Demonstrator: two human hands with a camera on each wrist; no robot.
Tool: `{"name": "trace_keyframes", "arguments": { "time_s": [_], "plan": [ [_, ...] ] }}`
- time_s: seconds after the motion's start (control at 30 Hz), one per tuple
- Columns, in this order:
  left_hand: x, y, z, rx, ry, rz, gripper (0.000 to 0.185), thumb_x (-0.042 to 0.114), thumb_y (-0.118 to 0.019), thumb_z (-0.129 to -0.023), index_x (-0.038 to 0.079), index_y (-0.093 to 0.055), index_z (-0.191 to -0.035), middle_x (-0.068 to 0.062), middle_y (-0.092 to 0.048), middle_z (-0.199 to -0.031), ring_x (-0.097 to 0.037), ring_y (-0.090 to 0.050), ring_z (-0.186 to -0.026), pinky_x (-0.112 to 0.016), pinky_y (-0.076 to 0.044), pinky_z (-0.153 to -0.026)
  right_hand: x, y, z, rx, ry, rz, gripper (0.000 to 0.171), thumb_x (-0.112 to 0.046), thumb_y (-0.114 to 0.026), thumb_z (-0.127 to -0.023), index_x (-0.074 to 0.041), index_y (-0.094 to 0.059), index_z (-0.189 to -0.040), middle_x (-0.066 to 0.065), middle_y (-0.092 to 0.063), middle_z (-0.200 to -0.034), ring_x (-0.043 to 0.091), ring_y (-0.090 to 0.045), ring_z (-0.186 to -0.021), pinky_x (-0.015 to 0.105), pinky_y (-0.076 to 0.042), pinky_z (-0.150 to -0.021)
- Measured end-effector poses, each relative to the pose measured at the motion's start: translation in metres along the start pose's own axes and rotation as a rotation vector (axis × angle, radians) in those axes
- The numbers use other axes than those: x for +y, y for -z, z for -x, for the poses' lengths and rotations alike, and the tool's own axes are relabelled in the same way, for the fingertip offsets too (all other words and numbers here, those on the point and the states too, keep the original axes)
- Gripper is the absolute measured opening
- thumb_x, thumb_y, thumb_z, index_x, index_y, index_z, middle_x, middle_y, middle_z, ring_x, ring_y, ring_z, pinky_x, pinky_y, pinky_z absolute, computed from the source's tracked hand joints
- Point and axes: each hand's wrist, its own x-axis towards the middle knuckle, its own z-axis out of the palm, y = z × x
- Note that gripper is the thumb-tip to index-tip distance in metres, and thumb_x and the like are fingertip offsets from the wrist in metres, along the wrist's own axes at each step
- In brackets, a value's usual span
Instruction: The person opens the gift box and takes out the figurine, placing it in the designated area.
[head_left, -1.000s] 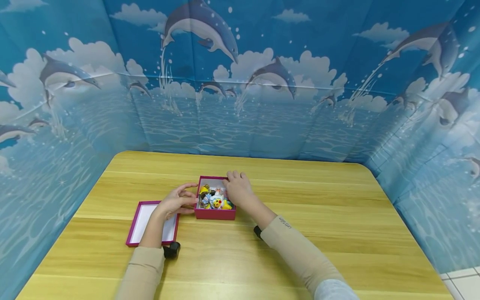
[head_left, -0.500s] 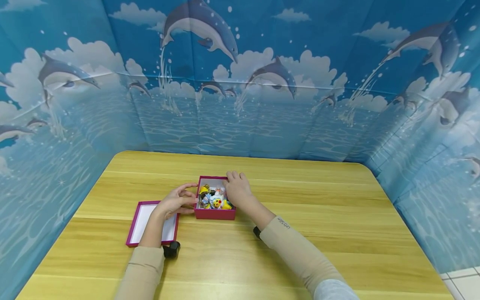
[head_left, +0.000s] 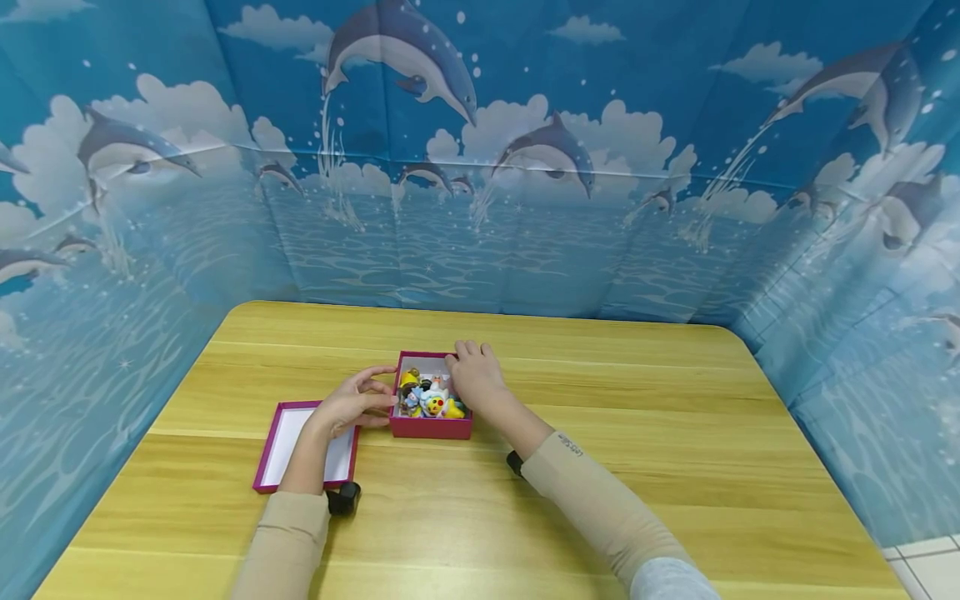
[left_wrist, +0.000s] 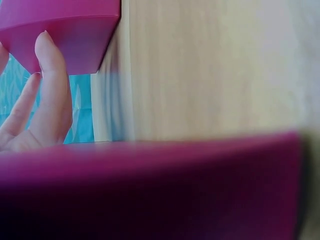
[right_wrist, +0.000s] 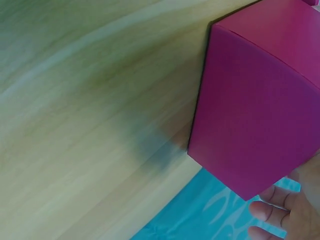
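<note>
A magenta box stands on the table, its top uncovered. Small toy figurines, yellow, white and blue, lie heaped inside. My left hand is at the box's left wall, fingers loosely spread; in the left wrist view the thumb lies against the magenta side. On the other side, my right hand rests over the right rim near the back corner, covering part of the contents. Its fingers extend loosely past the box's far edge in the right wrist view.
The box's lid lies with its white inside up, left of the box and partly under the left forearm. A wooden table carries everything. Behind and beside it hangs a blue dolphin-print curtain.
</note>
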Motion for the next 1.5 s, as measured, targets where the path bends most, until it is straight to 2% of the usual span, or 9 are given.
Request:
{"name": "trace_keyframes", "arguments": {
  "time_s": [0.2, 0.37, 0.63, 0.73, 1.1, 1.5],
  "plan": [
    [0.0, 0.0, 0.0, 0.0, 0.009, 0.002, 0.064, 0.007, -0.061, -0.086, 0.01, -0.03, -0.142, -0.011, -0.045, -0.105, -0.017, -0.057, -0.081, -0.043, -0.053, -0.08, 0.003, 0.003, 0.003, 0.082, 0.004, -0.014, 0.033, -0.029, -0.055, -0.091, -0.017, -0.058, -0.122, 0.004, -0.051, -0.111, 0.019, -0.043, -0.104, 0.038, -0.039, -0.093],
    [0.001, 0.0, 0.0, -0.004, 0.007, -0.004, 0.065, 0.007, -0.061, -0.087, 0.012, -0.028, -0.143, -0.011, -0.045, -0.105, -0.016, -0.056, -0.079, -0.043, -0.053, -0.08, 0.009, 0.008, 0.006, 0.206, 0.008, -0.059, 0.026, -0.032, -0.056, -0.091, -0.016, -0.061, -0.111, 0.003, -0.053, -0.105, 0.019, -0.047, -0.1, 0.039, -0.041, -0.089],
    [0.001, 0.0, -0.002, -0.005, 0.02, -0.013, 0.067, 0.006, -0.061, -0.087, 0.016, -0.028, -0.144, -0.011, -0.044, -0.105, -0.017, -0.056, -0.08, -0.042, -0.054, -0.078, 0.025, 0.013, 0.013, 0.378, 0.007, -0.125, 0.022, -0.031, -0.056, -0.091, -0.012, -0.057, -0.102, 0.005, -0.054, -0.097, 0.022, -0.049, -0.094, 0.037, -0.041, -0.079],
    [0.001, 0.001, -0.002, -0.008, 0.022, -0.017, 0.068, 0.007, -0.061, -0.087, 0.015, -0.027, -0.145, -0.012, -0.043, -0.107, -0.017, -0.056, -0.081, -0.042, -0.053, -0.079, 0.032, 0.015, 0.017, 0.412, 0.001, -0.145, 0.021, -0.031, -0.055, -0.092, -0.012, -0.056, -0.1, 0.006, -0.052, -0.094, 0.023, -0.049, -0.091, 0.037, -0.041, -0.077],
    [0.003, 0.0, 0.0, -0.013, 0.03, -0.029, 0.068, 0.008, -0.06, -0.088, 0.016, -0.025, -0.145, -0.015, -0.041, -0.111, -0.019, -0.055, -0.085, -0.045, -0.051, -0.083, 0.054, 0.001, 0.035, 0.405, -0.053, -0.156, 0.024, -0.032, -0.059, -0.089, -0.01, -0.053, -0.097, 0.007, -0.047, -0.086, 0.026, -0.048, -0.085, 0.039, -0.041, -0.074],
    [0.003, 0.0, -0.002, -0.018, 0.033, -0.032, 0.068, 0.008, -0.06, -0.088, 0.017, -0.025, -0.145, -0.015, -0.041, -0.112, -0.02, -0.055, -0.088, -0.044, -0.051, -0.083, 0.069, -0.027, 0.045, 0.241, -0.085, -0.156, 0.021, -0.027, -0.054, -0.093, -0.011, -0.051, -0.105, 0.01, -0.05, -0.095, 0.028, -0.048, -0.091, 0.041, -0.043, -0.077]
  ]
}}
